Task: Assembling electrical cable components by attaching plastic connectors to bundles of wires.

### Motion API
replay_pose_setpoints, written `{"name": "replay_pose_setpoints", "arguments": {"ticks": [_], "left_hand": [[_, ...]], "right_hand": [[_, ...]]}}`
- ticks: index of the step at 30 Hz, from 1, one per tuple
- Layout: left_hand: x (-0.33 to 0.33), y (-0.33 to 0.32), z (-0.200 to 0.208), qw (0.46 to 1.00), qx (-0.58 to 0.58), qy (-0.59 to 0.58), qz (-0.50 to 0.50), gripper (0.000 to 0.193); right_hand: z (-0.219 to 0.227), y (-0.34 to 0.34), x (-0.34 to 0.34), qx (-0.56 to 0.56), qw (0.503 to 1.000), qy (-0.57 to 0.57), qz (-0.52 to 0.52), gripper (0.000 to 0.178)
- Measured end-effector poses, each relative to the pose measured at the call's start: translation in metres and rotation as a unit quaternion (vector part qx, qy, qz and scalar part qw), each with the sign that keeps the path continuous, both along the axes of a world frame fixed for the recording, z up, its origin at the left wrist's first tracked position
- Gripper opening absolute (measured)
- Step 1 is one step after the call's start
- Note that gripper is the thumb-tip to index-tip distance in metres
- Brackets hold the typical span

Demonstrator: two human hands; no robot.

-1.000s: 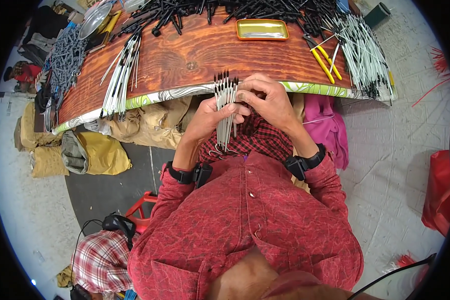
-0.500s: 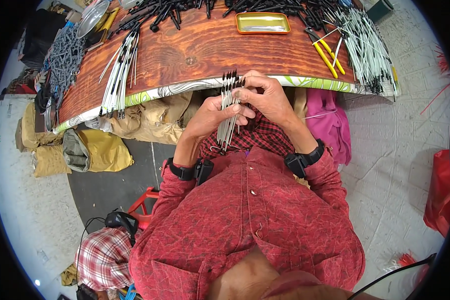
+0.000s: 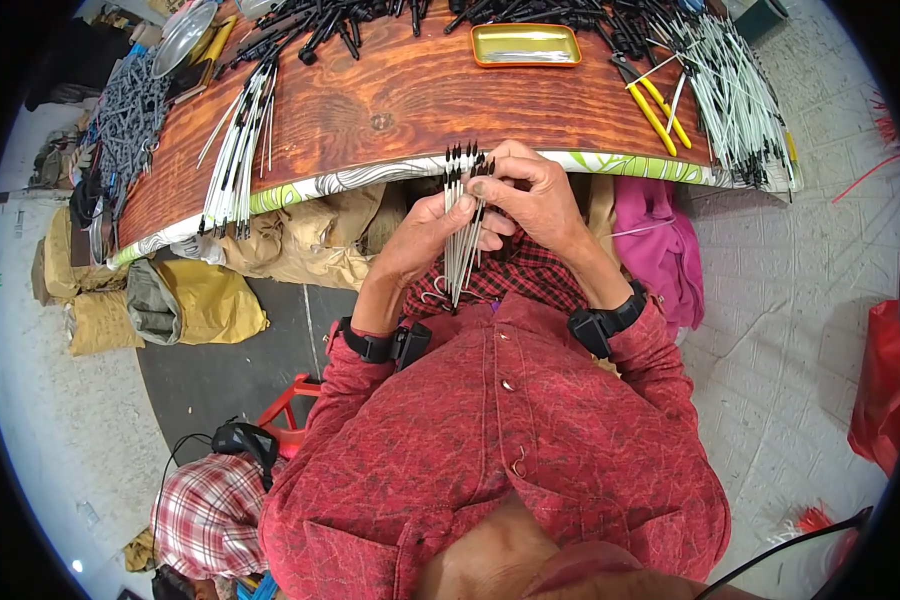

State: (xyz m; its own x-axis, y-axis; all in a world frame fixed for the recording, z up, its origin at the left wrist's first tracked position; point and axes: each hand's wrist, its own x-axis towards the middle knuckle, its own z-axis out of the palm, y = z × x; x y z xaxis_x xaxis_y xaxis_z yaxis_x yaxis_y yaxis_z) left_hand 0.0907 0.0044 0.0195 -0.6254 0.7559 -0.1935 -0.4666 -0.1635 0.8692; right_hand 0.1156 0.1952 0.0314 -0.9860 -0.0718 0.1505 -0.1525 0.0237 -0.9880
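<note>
A bundle of thin white rods with black pointed tips (image 3: 460, 252) stands roughly upright in front of my body, at the table's near edge. My left hand (image 3: 422, 232) is closed round the middle of the bundle, thumb across the front. Higher up, my right hand (image 3: 538, 198) pinches some of the rods just below their black tips, between thumb and fingers. Part of the right fingers is hidden behind the rods. The lower ends come together above my lap.
On the wooden table (image 3: 370, 90) lie another rod bundle (image 3: 238, 150), a large rod pile (image 3: 735, 100), yellow-handled pliers (image 3: 658, 112), a shallow yellow tin (image 3: 526, 46), black parts (image 3: 330, 22) and a heap of grey pieces (image 3: 128, 115). Pink cloth (image 3: 658, 250) hangs at the right.
The rods in my hands have fanned slightly apart at the top, and their lower ends have drawn closer together. My left thumb has shifted a little upward. The table things have stayed put.
</note>
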Motion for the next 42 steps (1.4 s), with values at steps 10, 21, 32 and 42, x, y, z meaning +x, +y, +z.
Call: {"name": "replay_pose_setpoints", "arguments": {"ticks": [10,21,32,42], "left_hand": [[0.005,0.003,0.000,0.999,-0.021,0.024,0.032,0.037],[0.006,0.001,-0.001,0.999,-0.031,0.025,0.025,0.033],[0.007,-0.002,-0.002,0.993,-0.051,0.109,0.007,0.029],[0.003,-0.020,0.020,0.985,0.100,0.136,-0.032,0.028]], "right_hand": [[0.000,0.000,0.003,0.067,0.996,0.065,-0.012,0.012],[0.016,-0.001,0.004,0.084,0.991,0.101,-0.038,0.023],[0.011,-0.002,0.009,0.130,0.983,0.127,-0.015,0.028],[-0.018,0.000,0.014,-0.110,0.968,-0.047,0.220,0.090]]}}
